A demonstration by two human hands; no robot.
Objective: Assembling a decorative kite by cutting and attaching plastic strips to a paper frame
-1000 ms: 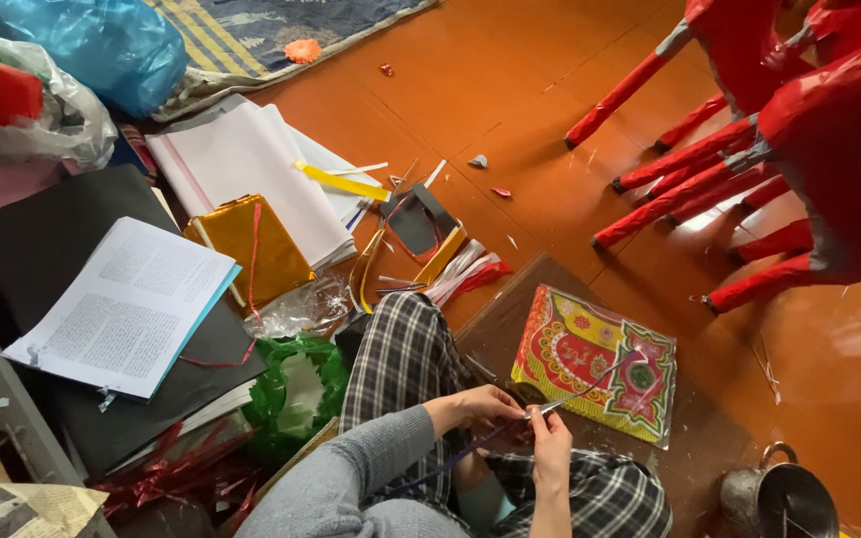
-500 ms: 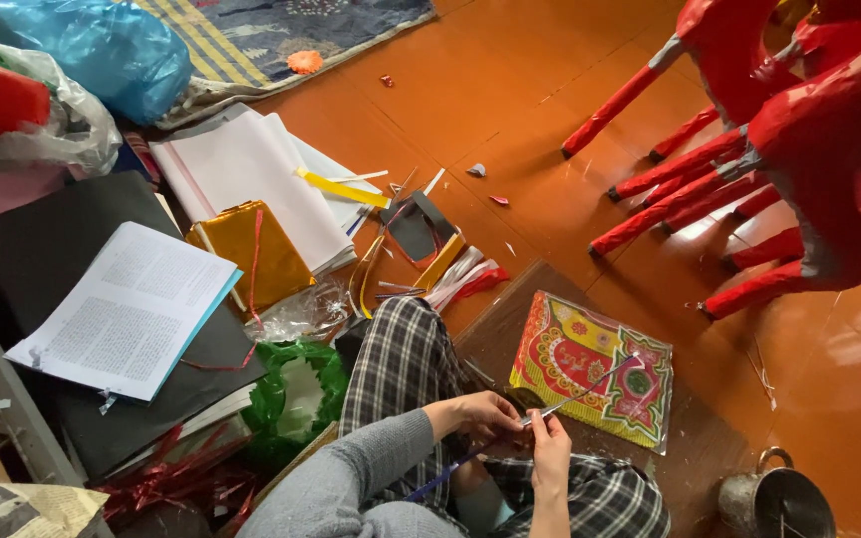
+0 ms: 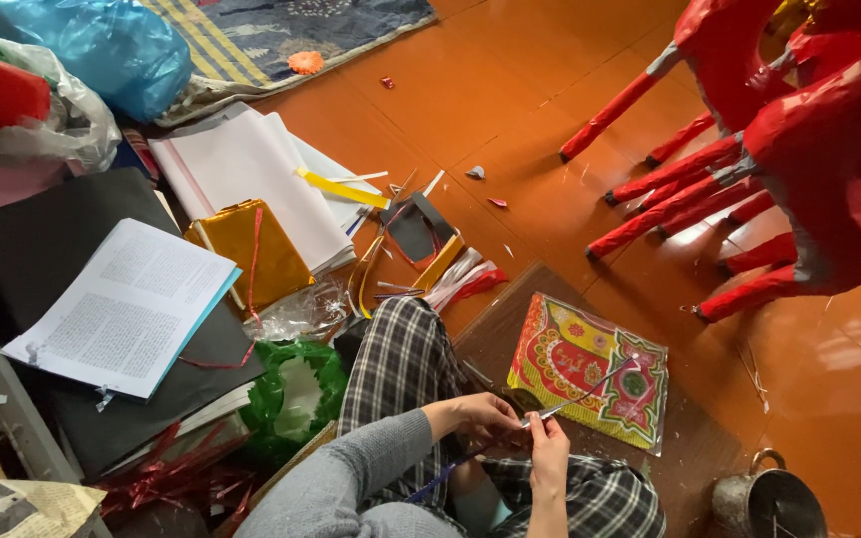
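I sit on the floor with my legs in checked trousers [image 3: 401, 364]. My left hand [image 3: 480, 413], at the end of a grey sleeve, and my right hand [image 3: 548, 453] meet above my lap. Both pinch the near end of a thin silver strip [image 3: 590, 387], which slants up and right over a colourful patterned packet [image 3: 590, 374]. The packet is red, yellow and green and lies flat on a brown board [image 3: 510, 319] just right of my knee.
Red paper-covered frame legs [image 3: 710, 159] stand at the upper right. A metal can [image 3: 764, 503] sits at the lower right. To the left lie printed sheets [image 3: 122, 304] on black card, gold foil [image 3: 246, 249], white paper, green cellophane [image 3: 296, 394] and a blue bag [image 3: 102, 45].
The view has shifted slightly. Both hands stay together over my lap, working the thin strip with small finger movements.
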